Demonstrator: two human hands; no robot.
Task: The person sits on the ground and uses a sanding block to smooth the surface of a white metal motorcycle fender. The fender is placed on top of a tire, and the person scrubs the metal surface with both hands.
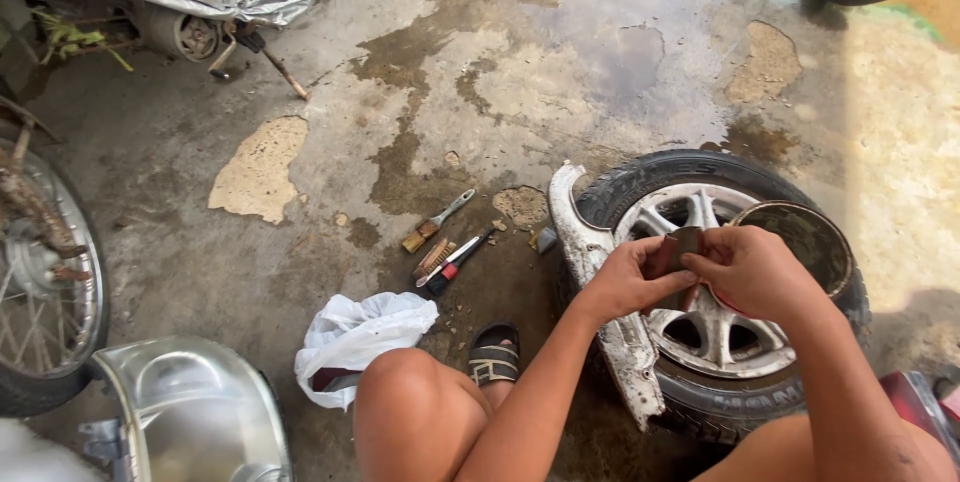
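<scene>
Two bare hands meeting above a black rubber tyre on a silver spoked alloy wheel (715, 327), lying flat on the wet, patchy concrete floor (300, 242). Left hand (630, 277) and right hand (755, 272) both pinching a small dark brown rectangular sheet, rough like sandpaper (682, 242); fingers of each closed on its edges. Sheet held roughly upright over the wheel's hub, long axis near vertical, flat face turned toward the camera. Resting on the tyre's far right edge: a round shallow tin with a dark, grimy inside (808, 240), contents not clear. Leaning against the tyre's left side: a long, curved, white, chipped guard piece (590, 262), running from far to near. On the floor to the left: a metal-handled wire brush (437, 221), a second bristle brush (434, 257), a red-and-black-handled screwdriver (455, 260). Nearer, a crumpled white plastic bag (360, 337) beside a black sandal (494, 354).
</scene>
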